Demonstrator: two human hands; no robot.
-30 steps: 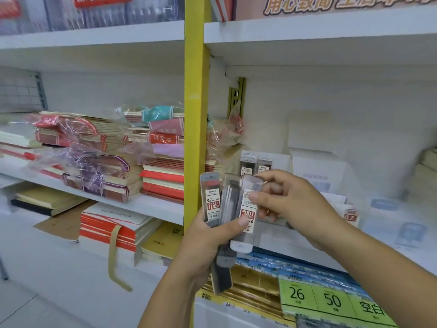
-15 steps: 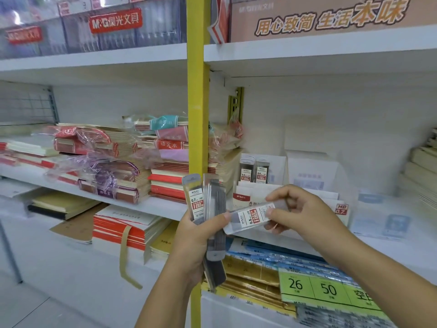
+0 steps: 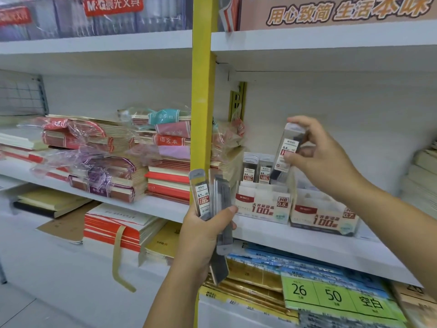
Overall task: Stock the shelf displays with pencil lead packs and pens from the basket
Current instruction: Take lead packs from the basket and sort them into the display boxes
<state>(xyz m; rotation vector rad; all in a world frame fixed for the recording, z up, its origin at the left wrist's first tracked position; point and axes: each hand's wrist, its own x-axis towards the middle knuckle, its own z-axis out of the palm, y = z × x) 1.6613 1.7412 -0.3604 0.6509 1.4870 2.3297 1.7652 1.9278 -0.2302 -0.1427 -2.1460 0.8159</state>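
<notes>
A slim, clear pencil lead pack [image 3: 286,147], labelled 0.5, is pinched upright in our right hand [image 3: 326,159], thumb on its lower face and fingertips over its top end. It hangs just above the HB 0.5 display box [image 3: 262,205], where two matching packs [image 3: 256,171] stand just left of the thumb. We judge it light, stiff and slick-sided, best held by its edges near the top so the bottom slides in freely. Our left hand [image 3: 203,235] grips a fan of spare packs [image 3: 214,197], thumb clamped across them. Below the right wrist sits a 0.7 display box [image 3: 324,217]. Both boxes rest on a white shelf [image 3: 307,243]. A yellow upright [image 3: 203,91] rises beyond the left fingers, with wrapped notebook stacks [image 3: 113,162] further left.
</notes>
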